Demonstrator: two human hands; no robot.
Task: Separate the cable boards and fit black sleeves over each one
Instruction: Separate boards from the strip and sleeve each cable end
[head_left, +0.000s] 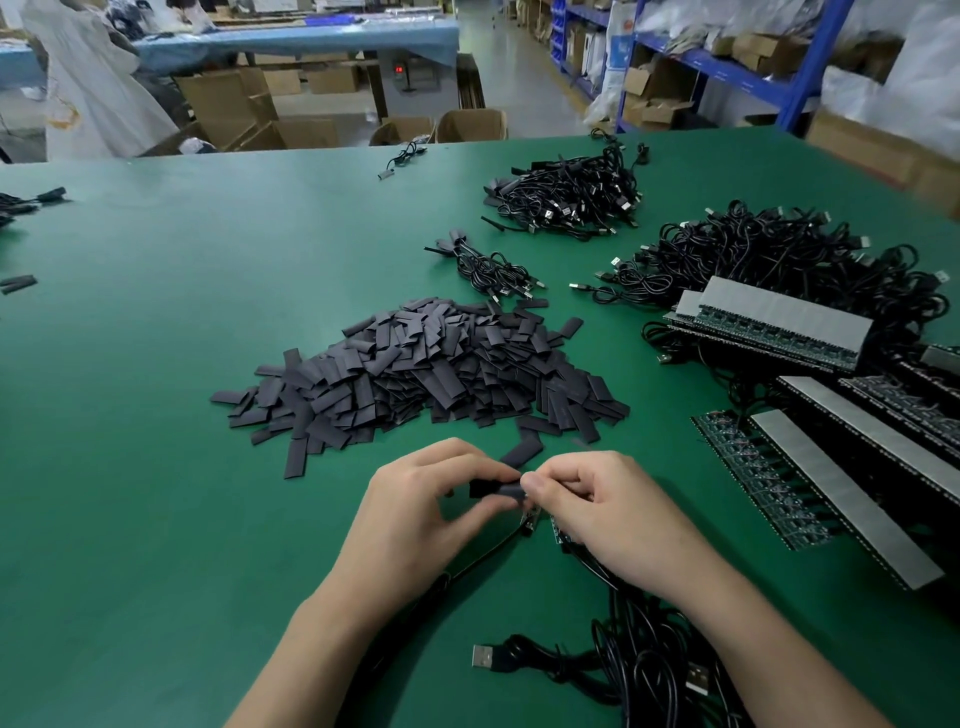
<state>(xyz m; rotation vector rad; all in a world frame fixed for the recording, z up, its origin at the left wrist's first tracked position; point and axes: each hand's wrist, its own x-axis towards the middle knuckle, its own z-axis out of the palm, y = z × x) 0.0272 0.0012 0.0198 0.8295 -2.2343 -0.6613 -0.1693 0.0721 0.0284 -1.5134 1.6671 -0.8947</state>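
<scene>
My left hand (421, 499) pinches a black sleeve (493, 489) just above the green table (156, 364). My right hand (597, 499) meets it from the right, its fingers curled around small green cable boards (557, 531) that poke out below the palm. What the right fingertips hold at the sleeve's mouth is hidden. Black cables with USB plugs (485, 657) trail from my hands toward the near edge. A large heap of loose black sleeves (426, 364) lies just beyond my hands.
Strips of joined boards with grey backing (810, 483) and tangled cables lie at the right. Piles of sleeved cables (566, 197) and a small bundle (493, 270) sit farther back. Cardboard boxes, blue shelving and a person in white stand beyond the table.
</scene>
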